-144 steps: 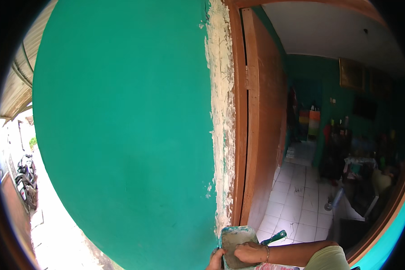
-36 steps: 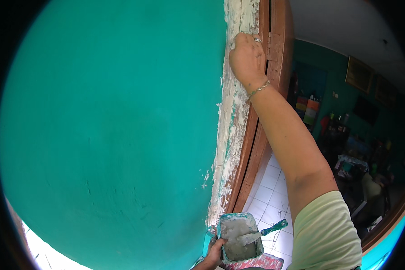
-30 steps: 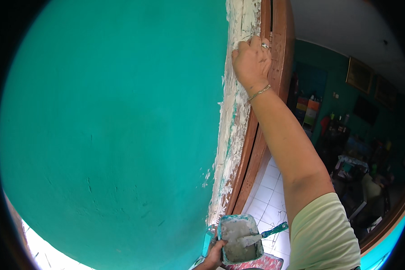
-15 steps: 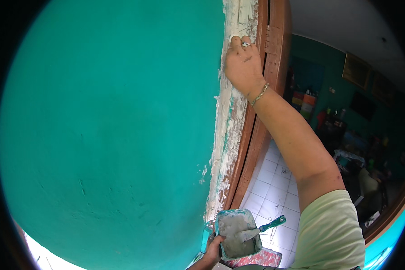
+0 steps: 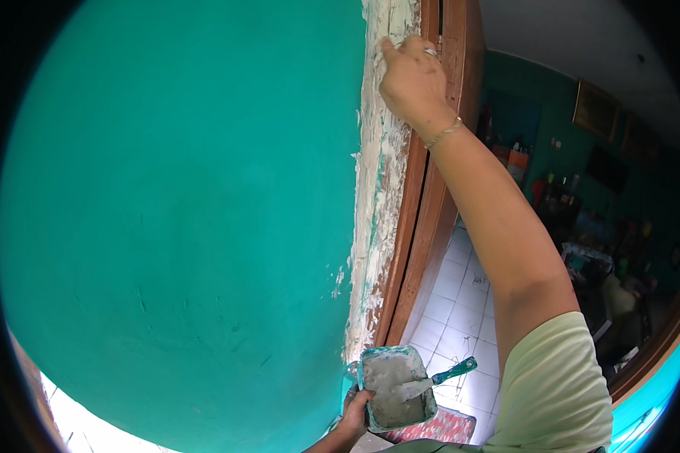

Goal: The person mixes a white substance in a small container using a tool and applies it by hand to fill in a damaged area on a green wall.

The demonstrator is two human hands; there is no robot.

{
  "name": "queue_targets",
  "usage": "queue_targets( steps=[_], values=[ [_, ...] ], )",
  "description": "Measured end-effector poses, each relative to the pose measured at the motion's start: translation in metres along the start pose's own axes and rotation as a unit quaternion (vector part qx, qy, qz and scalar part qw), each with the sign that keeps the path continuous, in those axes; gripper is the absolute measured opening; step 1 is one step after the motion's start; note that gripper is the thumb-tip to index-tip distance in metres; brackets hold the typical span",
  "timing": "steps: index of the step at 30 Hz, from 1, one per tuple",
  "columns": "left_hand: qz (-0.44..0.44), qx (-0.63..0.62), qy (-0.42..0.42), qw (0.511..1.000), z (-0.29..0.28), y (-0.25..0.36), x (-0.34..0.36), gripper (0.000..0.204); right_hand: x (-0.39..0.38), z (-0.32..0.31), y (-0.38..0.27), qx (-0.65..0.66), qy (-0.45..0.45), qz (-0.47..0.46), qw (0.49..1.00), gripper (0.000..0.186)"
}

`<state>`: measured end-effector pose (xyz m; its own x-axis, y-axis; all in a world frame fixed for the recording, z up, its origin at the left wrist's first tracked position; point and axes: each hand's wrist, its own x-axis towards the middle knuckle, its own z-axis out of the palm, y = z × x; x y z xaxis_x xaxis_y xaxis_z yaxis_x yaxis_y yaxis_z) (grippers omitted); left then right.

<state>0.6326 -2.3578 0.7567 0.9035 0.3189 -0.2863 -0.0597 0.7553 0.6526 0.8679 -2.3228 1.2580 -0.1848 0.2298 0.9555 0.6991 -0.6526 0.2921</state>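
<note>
My left hand (image 5: 356, 411) grips the near left side of a teal-rimmed rectangular tub (image 5: 423, 358), thumb over the edge. Grey-white putty (image 5: 391, 404) lies in it, and a putty knife with a teal handle (image 5: 455, 371) rests across the tub's right rim, blade in the putty. High up, my right hand (image 5: 417, 84) is closed against a strip of rough white putty (image 5: 370, 200) between the green wall and the brown wooden door frame (image 5: 413, 241). Its fingers are curled away from view, so whatever they hold is hidden. A ring and a bracelet show on that hand and wrist.
The green wall (image 5: 189, 211) fills the left side. To the right, a doorway opens onto a white tiled floor (image 5: 461, 294) and a dim room with framed pictures (image 5: 597, 106) and clutter. A red patterned mat (image 5: 442, 426) lies below the tub.
My right hand has moved up along the putty strip and turned slightly, its thumb side pointing up. The tub has stayed nearly in place in my left hand. The view has shifted a little.
</note>
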Motion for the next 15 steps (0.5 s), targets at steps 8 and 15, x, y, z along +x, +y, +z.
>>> queue_targets(
  steps=[8,15],
  values=[
    [0.003,0.004,-0.019,1.0,-0.001,0.002,0.004,0.056,-0.021,0.02,-0.022,-0.05,0.026,-0.047,0.997,0.019],
    [0.005,0.006,-0.012,1.0,0.009,0.013,-0.004,0.056,-0.041,0.012,-0.019,0.039,0.013,-0.054,0.998,0.016]
  ],
)
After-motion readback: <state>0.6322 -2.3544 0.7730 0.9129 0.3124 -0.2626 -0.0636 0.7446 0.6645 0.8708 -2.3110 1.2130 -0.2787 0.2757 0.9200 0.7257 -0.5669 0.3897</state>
